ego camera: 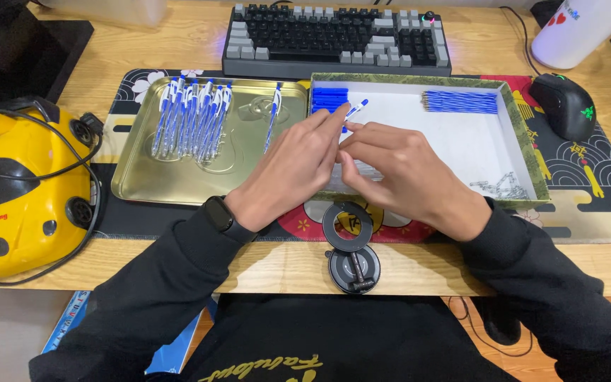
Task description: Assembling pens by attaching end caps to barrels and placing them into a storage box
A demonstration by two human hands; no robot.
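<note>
Pen (356, 107), blue-tipped and white, sits pinched in our left hand (293, 166) over the near-left part of the white box (461, 145). Our right hand (401, 173) is closed beside it, fingertips touching the left hand's; what it grips we cannot tell. Inside the box lie blue caps (329, 99) at the back left, blue refills (460, 102) at the back right and metal springs (503, 187) near the front right. Left of the box, a gold tray (143, 187) carries a row of finished pens (191, 117). Behind stand a keyboard (337, 39) and a white bottle (581, 28) with a red mark; a black mouse (567, 105) lies right, a yellow device (19, 191) left on the table (291, 272).
</note>
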